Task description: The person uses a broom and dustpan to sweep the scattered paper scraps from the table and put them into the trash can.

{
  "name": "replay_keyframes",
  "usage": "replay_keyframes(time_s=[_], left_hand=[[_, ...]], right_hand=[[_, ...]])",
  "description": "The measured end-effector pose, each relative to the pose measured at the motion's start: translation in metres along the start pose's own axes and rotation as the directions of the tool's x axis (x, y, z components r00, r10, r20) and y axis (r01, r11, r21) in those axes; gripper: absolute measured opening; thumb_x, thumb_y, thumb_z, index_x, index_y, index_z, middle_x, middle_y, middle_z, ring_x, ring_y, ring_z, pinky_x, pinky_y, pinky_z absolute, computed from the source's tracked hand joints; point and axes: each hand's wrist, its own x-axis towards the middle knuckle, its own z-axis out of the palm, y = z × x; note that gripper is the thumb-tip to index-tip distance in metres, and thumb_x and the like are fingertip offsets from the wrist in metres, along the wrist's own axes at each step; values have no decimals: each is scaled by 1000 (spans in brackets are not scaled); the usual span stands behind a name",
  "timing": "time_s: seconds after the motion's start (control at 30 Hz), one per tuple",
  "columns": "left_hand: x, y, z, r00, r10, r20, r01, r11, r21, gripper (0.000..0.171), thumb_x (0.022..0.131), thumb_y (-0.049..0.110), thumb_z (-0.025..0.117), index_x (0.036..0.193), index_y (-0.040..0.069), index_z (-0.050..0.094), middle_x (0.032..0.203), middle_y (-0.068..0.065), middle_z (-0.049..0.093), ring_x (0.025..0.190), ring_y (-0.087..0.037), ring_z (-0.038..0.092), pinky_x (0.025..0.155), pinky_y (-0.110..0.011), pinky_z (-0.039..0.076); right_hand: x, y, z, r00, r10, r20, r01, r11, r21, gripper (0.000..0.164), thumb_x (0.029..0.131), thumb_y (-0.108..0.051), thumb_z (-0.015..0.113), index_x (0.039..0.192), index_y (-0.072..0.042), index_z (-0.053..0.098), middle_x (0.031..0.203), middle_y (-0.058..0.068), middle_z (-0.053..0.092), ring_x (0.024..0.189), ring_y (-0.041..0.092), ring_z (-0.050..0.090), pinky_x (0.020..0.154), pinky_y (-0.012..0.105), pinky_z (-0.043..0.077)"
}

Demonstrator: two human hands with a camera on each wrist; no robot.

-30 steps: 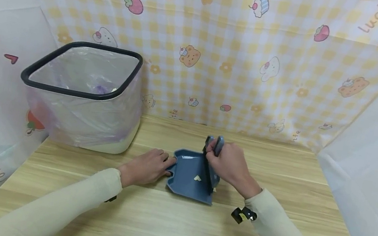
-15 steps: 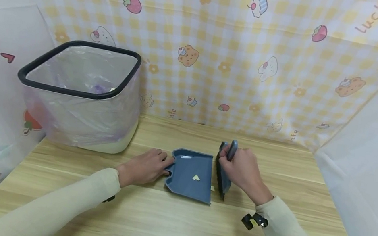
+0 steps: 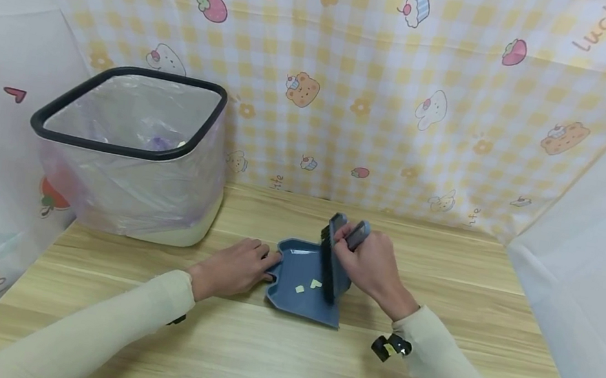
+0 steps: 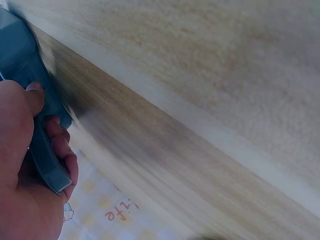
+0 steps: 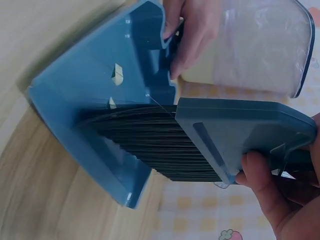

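A blue dustpan point(image 3: 292, 302) lies flat on the wooden table, its mouth toward the right. My left hand point(image 3: 237, 268) grips the dustpan's short handle point(image 4: 50, 162), fingers and thumb wrapped round it in the left wrist view. In my right hand point(image 3: 372, 266) is a blue hand brush point(image 5: 240, 127), held by its handle. The brush's black bristles point(image 5: 155, 140) touch the pan's floor inside the mouth. Two pale yellow scraps lie in the pan left of the bristles: a squarish scrap point(image 3: 300, 289) and a heart-shaped scrap point(image 3: 315, 284).
A bin point(image 3: 172, 236) with a black rim and a clear plastic liner stands at the back left, with something purple inside. Behind the wooden table point(image 3: 264, 372) hangs a checked curtain point(image 3: 346, 137). White sheets hang at both sides.
The brush first swung right, off the pan, exposing a scrap at its mouth. It has since swept back left over the pan, where two scraps now lie. The dustpan stays put.
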Motion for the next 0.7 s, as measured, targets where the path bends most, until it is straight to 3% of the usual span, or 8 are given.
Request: replay_keyframes(time_s=[0.13, 0.23, 0.47, 0.7], left_hand=[[0, 0, 1, 1000, 4, -14, -4, 1000, -9, 35, 112, 30, 68, 134, 4, 63, 99, -9, 66, 88, -25, 65, 84, -43, 58], [0, -1, 2, 1000, 9, -22, -9, 1000, -13, 34, 112, 29, 68, 134, 3, 63, 99, -9, 66, 88, -26, 66, 85, -43, 58], [0, -1, 2, 999, 12, -34, -13, 1000, -27, 32, 112, 27, 69, 132, 3, 62, 97, -9, 65, 87, -26, 66, 85, -43, 58], [1, -1, 1, 1000, 3, -15, -4, 999, -46, 34, 113, 28, 67, 135, 3, 62, 100, -10, 66, 90, -27, 67, 87, -44, 58]], right_hand=[[2, -2, -5, 1000, 22, -21, -22, 1000, -18, 14, 94, -3, 63, 90, -7, 75, 58, -9, 57, 42, -1, 38, 43, 27, 33], [0, 0, -12, 999, 48, -20, -49, 998, -43, 14, 94, -3, 63, 90, -8, 76, 59, -9, 59, 43, 1, 41, 45, 27, 35], [-12, 10, -32, 994, 104, 24, -100, 987, -126, 14, 98, -3, 62, 86, -8, 67, 49, -14, 39, 40, 2, 36, 46, 27, 35], [-24, 14, -45, 981, 183, 71, -166, 967, -196, 15, 100, -6, 58, 86, -8, 65, 46, -15, 34, 39, 4, 37, 50, 28, 38]])
